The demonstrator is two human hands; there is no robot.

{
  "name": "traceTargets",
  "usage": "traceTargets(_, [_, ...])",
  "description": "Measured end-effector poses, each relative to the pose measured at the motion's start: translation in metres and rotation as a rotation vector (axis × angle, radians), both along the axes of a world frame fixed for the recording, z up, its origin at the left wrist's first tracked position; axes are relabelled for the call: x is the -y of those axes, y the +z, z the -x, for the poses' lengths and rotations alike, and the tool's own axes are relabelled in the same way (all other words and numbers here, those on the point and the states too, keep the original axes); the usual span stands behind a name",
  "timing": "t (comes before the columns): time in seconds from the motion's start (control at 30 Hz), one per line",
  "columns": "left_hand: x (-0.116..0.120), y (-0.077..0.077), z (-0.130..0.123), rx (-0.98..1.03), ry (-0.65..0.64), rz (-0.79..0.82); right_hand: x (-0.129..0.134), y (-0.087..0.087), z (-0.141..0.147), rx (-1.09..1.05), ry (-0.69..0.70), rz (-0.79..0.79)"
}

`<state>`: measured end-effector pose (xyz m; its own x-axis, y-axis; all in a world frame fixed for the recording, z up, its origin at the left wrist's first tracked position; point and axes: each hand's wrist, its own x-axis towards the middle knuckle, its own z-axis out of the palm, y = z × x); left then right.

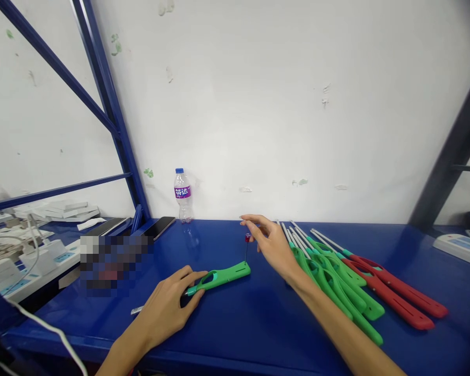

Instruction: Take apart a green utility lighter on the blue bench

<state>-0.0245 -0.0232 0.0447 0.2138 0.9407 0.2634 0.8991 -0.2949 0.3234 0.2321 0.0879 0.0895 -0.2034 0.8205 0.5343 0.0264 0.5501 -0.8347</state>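
Note:
A green lighter (229, 274) lies on the blue table, its metal tube pointing left under my left hand (171, 303). The fingers of that hand are closed round the lighter's neck. A small screwdriver with a dark red handle (248, 237) stands upright, its tip at the lighter's right end. My right hand (269, 240) is beside the screwdriver handle, with thumb and fingers curled near its top; the exact contact is hard to make out.
Several green lighters (337, 282) and red lighters (399, 297) lie in a pile at the right. A plastic bottle (183, 196) stands near the wall. A phone (160, 227) and power strips (43, 266) are at the left, with blue frame posts on both sides.

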Motion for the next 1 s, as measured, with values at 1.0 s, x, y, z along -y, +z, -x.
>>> traceTargets(1.0, [-0.0003,-0.0001,-0.0010,-0.039,0.029,0.027,0.0003,-0.0059,0.0009,0.106,-0.115,-0.147])
